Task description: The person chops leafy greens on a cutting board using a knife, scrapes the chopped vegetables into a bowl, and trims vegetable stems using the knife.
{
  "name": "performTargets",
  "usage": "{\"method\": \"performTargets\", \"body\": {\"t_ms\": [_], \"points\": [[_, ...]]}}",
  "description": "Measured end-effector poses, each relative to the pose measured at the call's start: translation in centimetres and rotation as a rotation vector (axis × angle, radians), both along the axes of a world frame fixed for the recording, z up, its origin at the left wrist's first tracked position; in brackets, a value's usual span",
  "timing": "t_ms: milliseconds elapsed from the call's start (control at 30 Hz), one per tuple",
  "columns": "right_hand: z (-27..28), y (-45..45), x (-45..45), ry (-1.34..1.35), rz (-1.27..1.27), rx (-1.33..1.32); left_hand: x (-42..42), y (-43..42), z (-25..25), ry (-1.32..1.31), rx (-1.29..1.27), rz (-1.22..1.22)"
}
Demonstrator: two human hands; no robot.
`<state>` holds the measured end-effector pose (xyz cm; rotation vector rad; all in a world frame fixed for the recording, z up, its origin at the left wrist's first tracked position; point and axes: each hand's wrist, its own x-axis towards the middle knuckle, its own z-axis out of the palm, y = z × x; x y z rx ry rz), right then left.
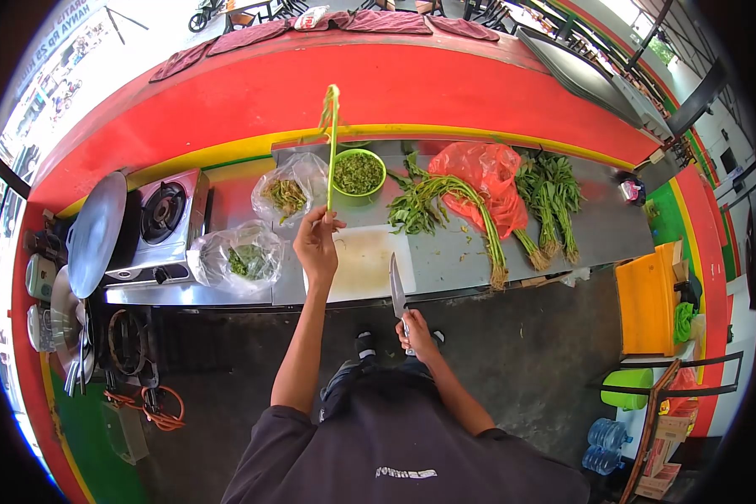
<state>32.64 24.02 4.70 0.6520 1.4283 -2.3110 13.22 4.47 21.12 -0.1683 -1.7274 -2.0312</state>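
My left hand (317, 244) is closed around the lower end of a long green vegetable stalk (333, 151), held upright with drooping leaves at its top. In my right hand (414, 333) is a kitchen knife (396, 281), its blade pointing away from me toward the counter. A white cutting board (368, 267) lies between the hands at the counter's near edge. Behind the stalk stands a green tub (359, 175) full of chopped greens. Leafy stalks with roots (476, 210) lie to the right, partly over a red plastic bag (479, 176).
Left of the board are a clear bag of yellowish trimmings (286, 195) and a clear bag of greens (242, 259). A gas stove (161, 220) stands farther left beside a large metal lid (97, 235). More leafy bunches (554, 197) lie at right. A red wall (378, 84) borders the back.
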Motion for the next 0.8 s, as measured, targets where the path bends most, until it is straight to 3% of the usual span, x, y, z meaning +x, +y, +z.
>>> {"method": "performTargets", "body": {"t_ms": [67,333,433,600,800], "points": [[0.1,-0.2,0.3,-0.026,0.004,0.007,0.5,-0.4,-2.4,-0.003,-0.022,0.025],[1.3,-0.5,0.8,-0.051,0.017,0.064,8.1,-0.6,-18.9,-0.541,-0.182,-0.005],[1.3,-0.5,0.8,-0.064,0.022,0.026,11.4,-0.7,-19.7,-0.639,-0.291,-0.127],[1.6,-0.7,0.3,-0.098,0.090,0.007,13.0,-0.6,-20.8,-0.701,-0.245,-0.126],[2.2,-1.3,-0.2,-0.105,0.189,-0.022,13.0,-0.3,-21.2,-0.757,0.039,-0.178]]}}
